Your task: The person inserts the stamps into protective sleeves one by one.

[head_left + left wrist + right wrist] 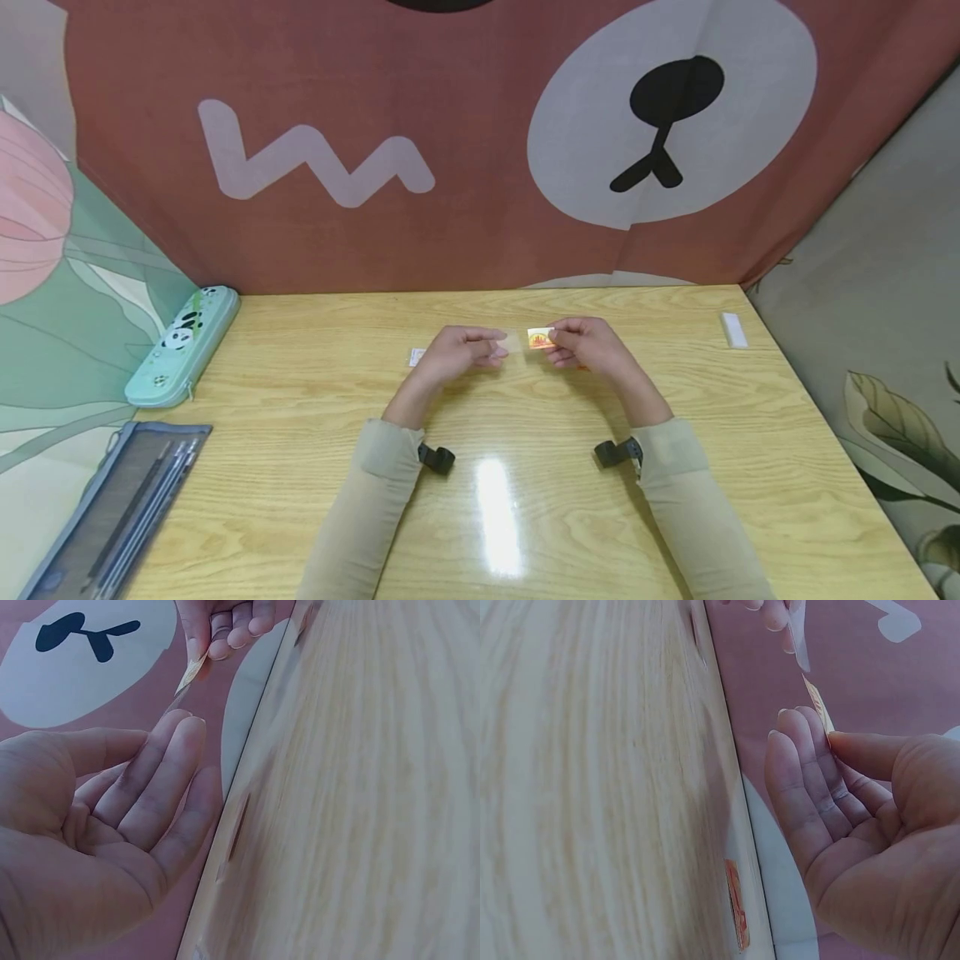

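Above the far part of the table [300, 442], my head view shows both hands turned toward each other, each pinching one small flat thing. The right hand [591, 343] grips a small printed card [538, 338], pale with a yellow and red-orange picture, which juts from the fingertips toward the left hand [463, 353]. That hand holds a thin translucent sheet [512, 342], its free end pointing at the card across a narrow gap. Just beside the left hand, partly covered by it, a white printed piece [416, 357] lies on the table. Well apart from the hands I see a white block [734, 331] near the right edge, a mint panda pencil case [182, 347] at the far left and a mesh pouch [116, 508] of pencils nearer me.

In my left wrist view the sheet is nearly edge-on between thumb and fingertips, with the card just beyond it; I can't tell whether they touch there.

My right wrist view gives me the card between thumb and fingers, tilted up toward the sheet, the other fingers loosely extended. Below that hand, a red-orange printed piece [736, 904] lies near the table's edge.
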A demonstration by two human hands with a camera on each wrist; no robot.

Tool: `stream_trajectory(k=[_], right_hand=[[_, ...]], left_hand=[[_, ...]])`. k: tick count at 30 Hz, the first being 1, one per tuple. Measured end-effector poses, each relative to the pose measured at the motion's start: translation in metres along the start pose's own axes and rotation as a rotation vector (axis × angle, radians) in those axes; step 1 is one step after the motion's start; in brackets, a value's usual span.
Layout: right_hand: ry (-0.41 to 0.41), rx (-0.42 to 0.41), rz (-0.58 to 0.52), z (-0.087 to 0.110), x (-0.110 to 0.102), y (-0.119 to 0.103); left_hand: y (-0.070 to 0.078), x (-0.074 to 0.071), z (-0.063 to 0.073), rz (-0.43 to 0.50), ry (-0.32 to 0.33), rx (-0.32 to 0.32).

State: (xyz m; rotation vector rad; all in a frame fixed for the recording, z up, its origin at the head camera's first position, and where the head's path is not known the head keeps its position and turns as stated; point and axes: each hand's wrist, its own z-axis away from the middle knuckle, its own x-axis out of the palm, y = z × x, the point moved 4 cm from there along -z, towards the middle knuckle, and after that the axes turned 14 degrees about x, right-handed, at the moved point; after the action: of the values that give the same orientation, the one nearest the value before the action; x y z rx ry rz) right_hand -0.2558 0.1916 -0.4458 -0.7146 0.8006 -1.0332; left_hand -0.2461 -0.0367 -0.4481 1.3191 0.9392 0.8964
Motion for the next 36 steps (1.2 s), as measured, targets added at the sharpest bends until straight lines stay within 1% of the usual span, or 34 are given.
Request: stream_trajectory(k=[7, 14, 16, 19, 23, 27, 36], right_hand=[[0.001, -0.020, -0.009, -0.0002, 0.0004, 0.0011], [0.024, -0.089, -0.086, 0.0012, 0.0069, -0.0014], [0.023, -0.108, -0.087, 0.0020, 0.0090, -0.0030], [0.027, -0.126, -0.060, 0.0031, 0.0099, -0.0053], [0.047, -0.126, -0.040, 0.0032, 0.0084, -0.0066], [0.044, -0.117, -0.056, 0.0020, 0.0075, -0.0059], [0.059, -0.110, -0.099, 0.0025, 0.0068, -0.0050]], left_hand=[[-0.0032, 0.0004, -0.0010, 0.041, 0.045, 0.005], [-0.0037, -0.0018, -0.0015, 0.031, 0.071, 0.025], [-0.0032, -0.0028, -0.0010, 0.040, 0.081, 0.021], [-0.0023, -0.0041, -0.0009, 0.052, 0.097, 0.016], [-0.0028, -0.0043, -0.0021, 0.066, 0.110, 0.005], [-0.0026, -0.0041, -0.0024, 0.072, 0.122, 0.000], [-0.0050, -0.0031, -0.0045, 0.129, 0.151, 0.006]])
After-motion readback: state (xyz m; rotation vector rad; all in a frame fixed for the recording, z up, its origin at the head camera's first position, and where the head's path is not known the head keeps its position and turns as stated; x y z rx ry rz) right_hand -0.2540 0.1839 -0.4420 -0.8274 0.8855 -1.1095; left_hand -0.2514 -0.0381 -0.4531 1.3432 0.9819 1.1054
